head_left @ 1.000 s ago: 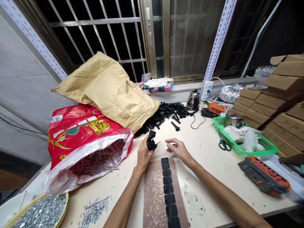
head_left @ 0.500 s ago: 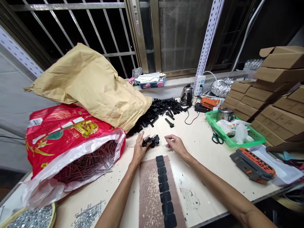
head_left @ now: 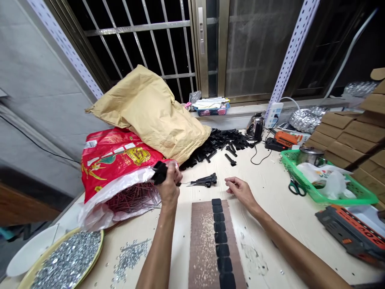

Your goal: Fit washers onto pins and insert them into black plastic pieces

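My left hand (head_left: pixel 170 184) is raised beside the red bag's mouth, its fingers wrapped round some black plastic pieces (head_left: pixel 160 172) whose exact shape is partly hidden. My right hand (head_left: pixel 240 190) rests on the table with loosely bent fingers apart, nothing visible in it. Between the hands lies a small bundle of black plastic pegs (head_left: pixel 207 180), thin metal shafts pointing left. Nearer me, a brown board (head_left: pixel 201 249) carries a row of black rounded squares (head_left: pixel 221 238). The red bag (head_left: pixel 120 148) is full of long reddish screws or nails (head_left: pixel 132 198).
Behind the hands a pile of black pegs (head_left: pixel 228 140) spills from a tan sack (head_left: pixel 156 112). Metal nuts fill a yellow-rimmed bowl (head_left: pixel 101 245), with more loose nuts (head_left: pixel 130 257) nearby. On the right are scissors (head_left: pixel 297 187), a green basket (head_left: pixel 319 196), a battery pack (head_left: pixel 349 228) and cardboard boxes (head_left: pixel 345 140).
My left hand has lifted black pieces off the table and moved left towards the red bag; a bundle of pegs stays behind. The view has turned left. My right hand stays resting on the table.
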The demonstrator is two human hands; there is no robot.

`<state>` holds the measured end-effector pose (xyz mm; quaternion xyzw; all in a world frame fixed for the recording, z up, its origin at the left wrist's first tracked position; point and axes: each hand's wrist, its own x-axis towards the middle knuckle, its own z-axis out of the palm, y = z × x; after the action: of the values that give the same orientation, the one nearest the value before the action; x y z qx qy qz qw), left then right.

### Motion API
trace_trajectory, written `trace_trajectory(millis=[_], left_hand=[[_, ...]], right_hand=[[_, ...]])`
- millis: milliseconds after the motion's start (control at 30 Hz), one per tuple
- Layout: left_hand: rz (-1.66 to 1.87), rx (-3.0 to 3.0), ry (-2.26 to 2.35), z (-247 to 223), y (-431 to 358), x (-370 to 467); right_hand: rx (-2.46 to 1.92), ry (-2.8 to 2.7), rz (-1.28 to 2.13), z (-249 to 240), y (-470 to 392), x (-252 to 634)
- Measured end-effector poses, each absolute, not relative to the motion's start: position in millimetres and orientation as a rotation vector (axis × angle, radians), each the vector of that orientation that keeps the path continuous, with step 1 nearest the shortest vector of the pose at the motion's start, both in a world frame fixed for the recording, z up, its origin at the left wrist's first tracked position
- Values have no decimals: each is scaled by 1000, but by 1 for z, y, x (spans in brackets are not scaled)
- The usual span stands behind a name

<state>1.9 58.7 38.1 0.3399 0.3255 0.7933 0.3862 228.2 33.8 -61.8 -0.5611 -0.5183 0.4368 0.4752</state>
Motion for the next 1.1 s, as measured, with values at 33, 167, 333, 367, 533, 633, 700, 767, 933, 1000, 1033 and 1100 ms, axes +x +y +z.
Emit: trace_trajectory(millis=[33, 167, 333, 367, 533, 633, 700, 767, 933, 1000, 1033, 1100], left_hand=[[2007, 878, 840, 40, 59, 1], [1952, 919, 878, 39, 58, 2], [1926, 923, 1025, 26, 53, 5], [1936, 925, 1036, 23, 53, 4], [1839, 978, 1023, 16, 61, -2], [1872, 876, 1004, 15, 68, -3], [1883, 893, 1083, 12, 69, -3], [1863, 948, 1158, 8, 69, -3], [1754, 1053, 1198, 3, 66, -2], [1717, 1031, 1179, 1, 68, -1], [1686, 1023, 1200, -1, 70, -2], [1564, 1094, 1315, -8, 74, -3]], right_hand=[[-1372, -1281, 1068, -62, 32, 229], [-1379, -1303, 1089, -66, 26, 236], [-1412, -1323, 1078, -78, 24, 244], [-1417, -1325, 1074, -80, 24, 245], [-1400, -1327, 1085, -87, 25, 246], [-1390, -1348, 1076, -89, 27, 246], [-1391, -1359, 1064, -90, 27, 246], [-1400, -1359, 1055, -91, 28, 247], [-1420, -1377, 1034, -94, 28, 247], [-1419, -1399, 1021, -94, 27, 247], [-1414, -1410, 1016, -94, 27, 247], [-1402, -1430, 1008, -94, 26, 246]])
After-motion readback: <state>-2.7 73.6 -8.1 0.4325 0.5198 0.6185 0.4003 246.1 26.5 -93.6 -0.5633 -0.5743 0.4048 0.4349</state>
